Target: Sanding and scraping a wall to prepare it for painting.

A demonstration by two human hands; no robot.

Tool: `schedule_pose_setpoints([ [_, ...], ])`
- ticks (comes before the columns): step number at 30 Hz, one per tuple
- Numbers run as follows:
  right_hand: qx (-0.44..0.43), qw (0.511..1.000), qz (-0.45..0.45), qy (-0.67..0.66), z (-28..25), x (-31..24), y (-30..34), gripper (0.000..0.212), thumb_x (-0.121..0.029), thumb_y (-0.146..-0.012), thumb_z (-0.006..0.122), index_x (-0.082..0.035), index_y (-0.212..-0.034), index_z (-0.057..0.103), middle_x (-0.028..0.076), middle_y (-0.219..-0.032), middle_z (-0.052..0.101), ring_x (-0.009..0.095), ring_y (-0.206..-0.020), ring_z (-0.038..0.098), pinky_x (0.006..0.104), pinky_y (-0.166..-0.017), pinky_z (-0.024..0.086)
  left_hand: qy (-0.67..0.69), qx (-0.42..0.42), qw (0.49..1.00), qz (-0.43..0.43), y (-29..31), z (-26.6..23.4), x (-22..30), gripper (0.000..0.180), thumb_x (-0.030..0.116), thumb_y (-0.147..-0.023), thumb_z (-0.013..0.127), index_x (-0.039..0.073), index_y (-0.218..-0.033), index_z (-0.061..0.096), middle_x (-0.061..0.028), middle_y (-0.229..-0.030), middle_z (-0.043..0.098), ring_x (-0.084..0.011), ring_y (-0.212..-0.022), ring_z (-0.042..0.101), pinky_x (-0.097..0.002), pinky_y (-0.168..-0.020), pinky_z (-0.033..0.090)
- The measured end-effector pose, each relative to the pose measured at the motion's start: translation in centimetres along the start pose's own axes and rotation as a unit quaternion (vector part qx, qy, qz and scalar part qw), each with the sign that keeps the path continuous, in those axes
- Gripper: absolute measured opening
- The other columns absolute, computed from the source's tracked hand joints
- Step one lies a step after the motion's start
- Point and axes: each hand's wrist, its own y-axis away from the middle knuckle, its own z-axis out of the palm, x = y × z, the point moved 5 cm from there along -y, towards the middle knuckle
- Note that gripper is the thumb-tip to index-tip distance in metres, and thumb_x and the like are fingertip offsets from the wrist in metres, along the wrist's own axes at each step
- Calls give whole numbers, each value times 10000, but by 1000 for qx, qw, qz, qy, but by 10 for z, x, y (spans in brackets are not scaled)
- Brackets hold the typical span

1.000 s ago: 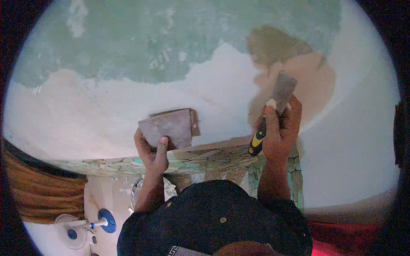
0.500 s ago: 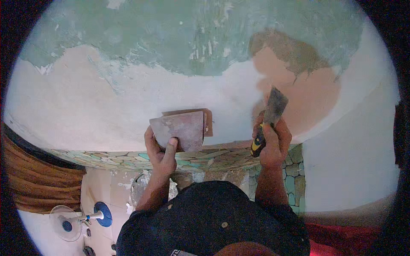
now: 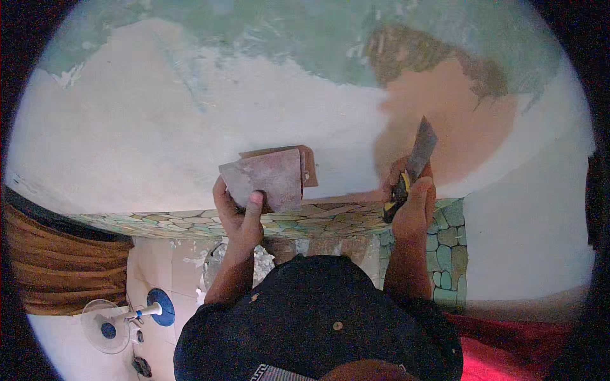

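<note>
My left hand (image 3: 240, 219) grips a flat, pinkish-grey rectangular plate (image 3: 267, 181) by its lower left corner, thumb across its front. The plate's face is smeared and dusty. A brown edge shows behind its top and right side; I cannot tell whether that is a second piece or shadow. In my right hand (image 3: 412, 200) is a putty knife (image 3: 422, 149) with a black and yellow handle, its metal blade pointing up and slightly right. Both tools are in front of a wall (image 3: 140, 140), whitish below with rough green paint (image 3: 286, 32) above. Whether the blade touches the wall is unclear.
A stone-patterned band (image 3: 330, 213) runs along the wall's lower part. At the left hang brown curtains (image 3: 70, 260), with a white and blue standing fan (image 3: 108, 327) below them. Red cloth (image 3: 508, 349) lies at the lower right. A brownish shadow (image 3: 438, 95) falls on the wall.
The wall's green edge appears higher in the view. My right hand and the putty knife have shifted slightly right, the blade turning more upright. The plate stays in my left hand, a little higher.
</note>
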Motion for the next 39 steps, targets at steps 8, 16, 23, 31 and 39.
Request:
schedule_pose_setpoints([
  [8, 45, 998, -25, 48, 16, -3, 12, 606, -333, -923, 454, 4, -1400, 295, 9, -748, 534, 73, -595, 458, 205, -512, 381, 25, -49, 998, -35, 1, -9, -5, 584, 206, -868, 616, -8, -1304, 291, -132, -1187, 465, -197, -1068, 473, -354, -924, 383],
  [16, 49, 968, -91, 228, 10, -5, 16, 503, -96, -925, 457, -26, -1402, 313, 73, -890, 583, 96, -633, 494, 237, -577, 440, 67, -77, 995, -15, 6, 7, 3, 601, 230, -864, 628, 1, -1303, 288, -129, -1197, 458, -194, -1076, 464, -358, -928, 379],
  [23, 98, 969, -89, 207, -11, -14, 11, 508, -59, -931, 473, -73, -1412, 312, 17, -732, 515, 66, -549, 463, 227, -485, 423, 76, -90, 993, -30, 13, 32, 11, 631, 264, -865, 630, 29, -1316, 257, -126, -1156, 460, -184, -968, 511, -335, -763, 470],
  [31, 99, 966, -41, 235, -40, -28, 3, 542, -60, -882, 540, -108, -1394, 367, 116, -866, 598, 128, -562, 534, 274, -522, 461, 100, -90, 990, -30, 13, 67, 14, 652, 287, -861, 638, 37, -1323, 251, -112, -1098, 487, -162, -886, 527, -307, -664, 497],
  [39, 57, 947, -76, 307, -72, -17, -4, 528, -24, -819, 594, -103, -1327, 473, 124, -834, 609, 192, -620, 558, 299, -590, 470, 28, -53, 998, -34, 15, 83, 14, 535, 305, -856, 647, 9, -1208, 375, -74, -1075, 496, -155, -955, 478, -326, -854, 399],
])
